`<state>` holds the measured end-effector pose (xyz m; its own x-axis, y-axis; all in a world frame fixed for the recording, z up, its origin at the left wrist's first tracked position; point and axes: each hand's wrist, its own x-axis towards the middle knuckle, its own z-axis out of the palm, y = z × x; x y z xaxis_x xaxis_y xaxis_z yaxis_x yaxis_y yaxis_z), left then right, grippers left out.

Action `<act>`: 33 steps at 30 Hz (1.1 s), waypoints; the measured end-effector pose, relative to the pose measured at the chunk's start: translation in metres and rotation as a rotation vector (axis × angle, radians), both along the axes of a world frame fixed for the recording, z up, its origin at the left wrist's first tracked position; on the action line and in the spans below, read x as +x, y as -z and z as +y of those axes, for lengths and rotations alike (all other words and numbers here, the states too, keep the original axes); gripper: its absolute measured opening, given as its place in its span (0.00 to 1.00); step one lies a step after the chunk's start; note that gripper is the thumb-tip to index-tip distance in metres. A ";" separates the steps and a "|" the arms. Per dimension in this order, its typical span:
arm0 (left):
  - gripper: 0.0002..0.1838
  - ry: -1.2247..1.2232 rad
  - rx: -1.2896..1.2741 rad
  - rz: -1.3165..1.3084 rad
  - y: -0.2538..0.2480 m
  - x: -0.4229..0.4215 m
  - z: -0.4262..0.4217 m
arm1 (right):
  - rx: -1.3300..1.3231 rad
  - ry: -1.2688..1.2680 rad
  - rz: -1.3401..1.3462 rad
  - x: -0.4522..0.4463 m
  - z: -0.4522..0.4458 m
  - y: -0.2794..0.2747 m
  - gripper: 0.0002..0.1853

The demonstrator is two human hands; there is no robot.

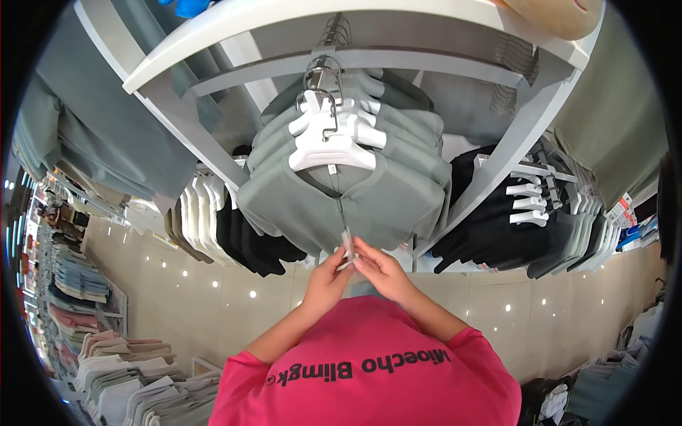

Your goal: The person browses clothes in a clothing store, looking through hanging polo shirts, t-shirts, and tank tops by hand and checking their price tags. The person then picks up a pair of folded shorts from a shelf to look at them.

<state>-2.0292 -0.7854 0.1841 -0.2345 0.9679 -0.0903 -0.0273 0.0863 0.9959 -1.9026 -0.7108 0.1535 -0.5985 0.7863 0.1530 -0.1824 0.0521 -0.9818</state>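
A grey-green shirt [383,195] hangs from a white hanger [334,155] at the front of a row of similar shirts. From its neckline a dark cord [340,207] runs down to a pale hang tag [347,240]. My left hand [328,278] has its fingers closed at the tag's lower left side. From the right, the fingers of my right hand [384,275] are pinched on the same tag. Both hands are in front of the shirt's chest, close together. The tag's lower part is partly hidden by my fingers.
A metal rail [323,62] carries the hangers under a white shelf frame [206,35]. Black shirts [490,227] hang to the right, white ones [202,213] to the left. Folded and hanging clothes [135,376] stand at lower left, across the tiled floor [249,305].
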 end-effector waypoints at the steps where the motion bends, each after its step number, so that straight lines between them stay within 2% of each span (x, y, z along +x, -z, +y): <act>1: 0.26 0.013 0.062 0.289 -0.006 0.003 0.000 | -0.140 -0.087 0.068 0.001 -0.001 -0.001 0.19; 2: 0.26 0.015 0.047 0.278 -0.010 0.005 0.000 | -0.156 -0.086 0.058 0.003 0.000 -0.003 0.19; 4: 0.29 0.067 0.234 0.831 -0.017 0.007 0.000 | -0.438 -0.127 0.052 0.010 0.006 -0.009 0.18; 6: 0.30 0.067 0.225 0.798 -0.025 0.009 0.002 | -0.424 -0.160 0.194 0.014 0.010 -0.012 0.19; 8: 0.28 -0.014 0.267 0.511 -0.027 0.010 0.003 | -0.570 -0.187 0.242 0.021 0.014 -0.018 0.19; 14: 0.22 -0.034 0.233 0.457 -0.003 -0.009 -0.005 | -0.706 -0.198 0.376 0.026 0.020 -0.019 0.21; 16: 0.20 -0.044 0.122 0.274 0.006 -0.017 -0.014 | -0.697 -0.238 0.363 0.025 0.021 -0.025 0.22; 18: 0.23 -0.044 0.162 0.296 0.022 -0.030 -0.024 | -0.780 -0.274 0.466 0.020 0.022 -0.029 0.20; 20: 0.27 -0.134 0.083 0.166 0.027 -0.039 -0.036 | -0.729 -0.300 0.509 0.012 0.021 -0.028 0.21; 21: 0.31 -0.150 0.028 0.191 0.033 -0.047 -0.044 | -0.683 -0.321 0.557 0.008 0.022 -0.027 0.23; 22: 0.31 -0.157 0.039 0.191 0.037 -0.053 -0.052 | -0.674 -0.330 0.553 0.004 0.025 -0.026 0.23; 24: 0.31 -0.259 -0.068 0.111 0.043 -0.062 -0.067 | -0.585 -0.392 0.563 -0.004 0.031 -0.025 0.29; 25: 0.30 -0.295 -0.075 0.056 0.043 -0.064 -0.074 | -0.652 -0.352 0.567 -0.009 0.034 -0.032 0.33; 26: 0.30 -0.303 -0.060 0.054 0.044 -0.067 -0.081 | -0.641 -0.364 0.562 -0.015 0.037 -0.034 0.33; 28: 0.29 -0.339 -0.122 0.046 0.045 -0.073 -0.095 | -0.611 -0.179 0.673 -0.032 0.042 -0.039 0.36; 29: 0.29 -0.364 -0.107 0.017 0.047 -0.074 -0.102 | -0.545 -0.031 0.648 -0.041 0.043 -0.046 0.36; 30: 0.29 -0.375 -0.091 0.019 0.047 -0.075 -0.109 | -0.535 -0.047 0.650 -0.050 0.046 -0.049 0.36; 33: 0.29 -0.429 -0.128 0.007 0.044 -0.079 -0.132 | -0.066 0.353 0.378 -0.080 0.055 -0.045 0.36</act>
<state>-2.1078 -0.9170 0.1400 -0.6134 0.7641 -0.2000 -0.0807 0.1912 0.9782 -1.9821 -0.6553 0.1981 -0.2080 0.9455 0.2504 -0.5070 0.1147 -0.8543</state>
